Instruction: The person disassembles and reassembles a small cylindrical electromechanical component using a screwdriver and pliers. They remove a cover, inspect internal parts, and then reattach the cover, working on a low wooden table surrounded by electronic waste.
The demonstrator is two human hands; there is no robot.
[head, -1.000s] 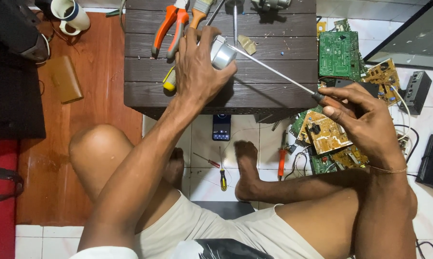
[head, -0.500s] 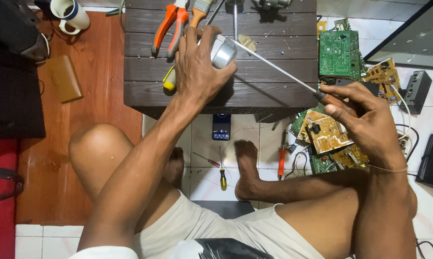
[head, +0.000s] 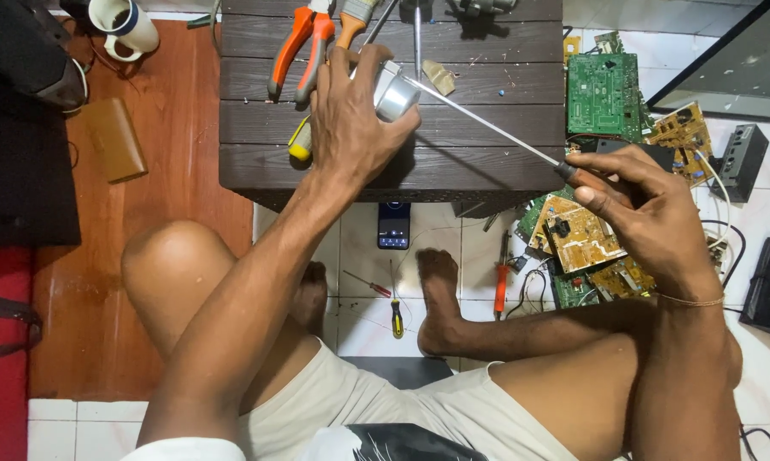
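Both your bare feet rest on the white tiled floor (head: 359,329) beside two small screwdrivers (head: 385,299) and a phone (head: 393,224). Further out, your right hand (head: 637,213) has its fingers clamped on the dark handle of a long screwdriver (head: 487,126), above a heap of circuit boards (head: 577,235). Its tip meets the small silver metal cylinder (head: 396,92) that your left hand (head: 351,119) grips from above on the dark wooden table (head: 487,166). Beyond lie orange-handled pliers (head: 298,47).
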